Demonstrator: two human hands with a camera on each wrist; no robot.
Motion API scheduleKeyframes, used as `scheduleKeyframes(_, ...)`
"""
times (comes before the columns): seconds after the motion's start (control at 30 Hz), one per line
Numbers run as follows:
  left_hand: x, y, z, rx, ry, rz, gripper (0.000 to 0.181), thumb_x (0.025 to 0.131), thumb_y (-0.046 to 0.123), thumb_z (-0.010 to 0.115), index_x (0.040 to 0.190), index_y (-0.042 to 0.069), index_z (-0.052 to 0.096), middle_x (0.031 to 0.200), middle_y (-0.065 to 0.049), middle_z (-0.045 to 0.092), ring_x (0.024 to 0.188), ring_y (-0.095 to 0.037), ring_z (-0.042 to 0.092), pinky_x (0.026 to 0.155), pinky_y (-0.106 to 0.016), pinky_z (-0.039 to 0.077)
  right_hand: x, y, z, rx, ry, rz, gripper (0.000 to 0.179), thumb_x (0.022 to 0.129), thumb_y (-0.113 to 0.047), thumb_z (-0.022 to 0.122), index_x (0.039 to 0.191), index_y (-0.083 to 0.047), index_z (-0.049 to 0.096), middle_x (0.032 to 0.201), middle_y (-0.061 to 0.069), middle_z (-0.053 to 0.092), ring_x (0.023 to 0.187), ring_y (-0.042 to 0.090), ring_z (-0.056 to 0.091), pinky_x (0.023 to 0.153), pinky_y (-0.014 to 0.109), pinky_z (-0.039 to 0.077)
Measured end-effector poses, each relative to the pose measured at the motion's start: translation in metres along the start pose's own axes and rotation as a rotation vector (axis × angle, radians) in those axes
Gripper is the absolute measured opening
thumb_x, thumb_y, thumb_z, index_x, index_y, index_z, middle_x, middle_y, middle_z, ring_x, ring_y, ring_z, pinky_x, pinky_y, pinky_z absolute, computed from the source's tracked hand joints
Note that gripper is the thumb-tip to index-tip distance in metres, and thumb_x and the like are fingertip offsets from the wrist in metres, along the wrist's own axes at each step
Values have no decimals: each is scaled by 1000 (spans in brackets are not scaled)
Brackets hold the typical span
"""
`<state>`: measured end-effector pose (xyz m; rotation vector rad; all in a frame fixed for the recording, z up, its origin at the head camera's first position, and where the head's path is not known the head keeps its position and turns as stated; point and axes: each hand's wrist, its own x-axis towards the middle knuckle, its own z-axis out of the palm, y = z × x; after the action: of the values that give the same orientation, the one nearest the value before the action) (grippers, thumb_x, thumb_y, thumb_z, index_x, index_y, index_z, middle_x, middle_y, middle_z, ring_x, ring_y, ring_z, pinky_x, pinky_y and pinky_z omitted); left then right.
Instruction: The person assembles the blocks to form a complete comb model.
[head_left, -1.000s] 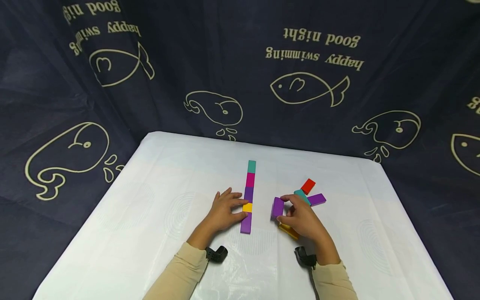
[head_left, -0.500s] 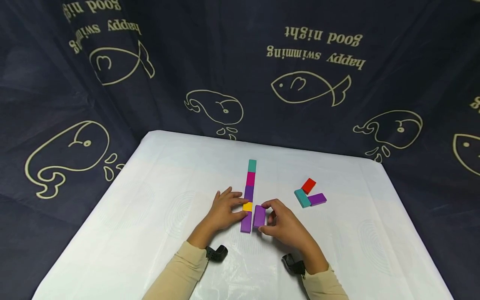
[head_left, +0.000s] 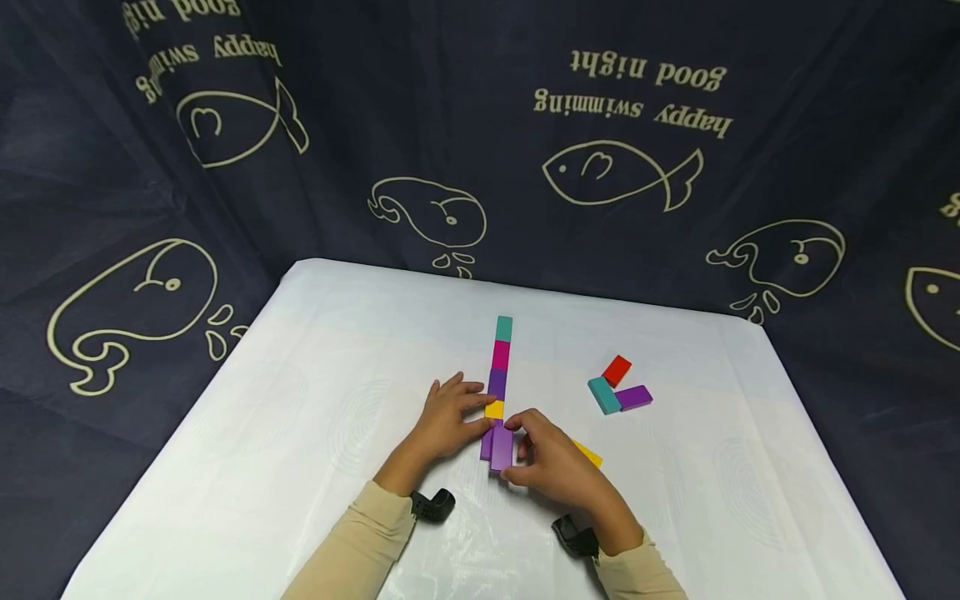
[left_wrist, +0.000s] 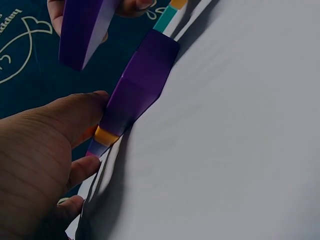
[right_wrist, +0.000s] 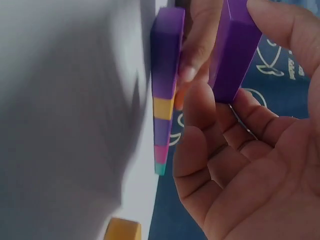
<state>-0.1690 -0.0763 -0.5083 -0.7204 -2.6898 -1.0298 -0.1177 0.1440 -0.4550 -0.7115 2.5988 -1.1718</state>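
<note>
A straight row of coloured blocks, teal, pink, purple, yellow and purple, runs across the table; its pink block [head_left: 500, 355] is near the far end. My left hand [head_left: 444, 423] rests beside the row, thumb and forefinger touching it around the yellow block [head_left: 494, 409]. A small orange patch [right_wrist: 180, 96] shows behind the row there; what it is I cannot tell. My right hand [head_left: 555, 462] pinches a purple block [head_left: 502, 448] by its ends, between thumb and forefinger. In both wrist views this block is apart from the row's purple end block [left_wrist: 135, 90], raised above it.
Right of the row lie a loose red block [head_left: 617, 371], a teal block [head_left: 604, 395] and a purple block [head_left: 635, 397]. A yellow block [head_left: 588, 452] is partly hidden behind my right hand. A dark printed cloth [head_left: 480, 125] stands behind the white table [head_left: 360, 333].
My right hand has carried the purple block leftward from the loose blocks to over the row's near end. The left hand has stayed in place at the row.
</note>
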Motion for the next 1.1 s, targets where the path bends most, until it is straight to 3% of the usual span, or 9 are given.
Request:
scheduleKeyframes(0.1,0,-1,1,5,8,11,40,87,30,73,123,12,71,127,-14,63,132,-49,42,105,-74,20,0,-1,3,-12,-16,-3,54,78,-19,84,121,-10,53,100,3,55,85,18,58,70,25,48)
scheduleKeyframes(0.27,1,1,-2,-9,-33,-11,43,86,31,75,126,15,70,131,-13,62,136,-47,39,107,-73,16,0,-1,5,-33,-21,-5,54,77,-19,84,119,-10,51,99,3,54,85,19,58,72,25,49)
scheduleKeyframes(0.63,-2,1,-9,-77,-193,-62,44,82,32,77,124,20,72,146,-13,51,146,-43,20,111,-70,3,0,4,5,-39,-26,-16,54,77,-19,85,119,-12,51,99,0,53,86,18,58,72,25,49)
scheduleKeyframes(1.1,-1,-1,-7,-36,-142,-5,40,86,30,75,123,15,72,142,-14,54,142,-46,28,108,-73,12,0,4,8,-31,-70,4,55,79,-21,85,120,-11,51,99,-1,51,86,17,56,73,25,49)
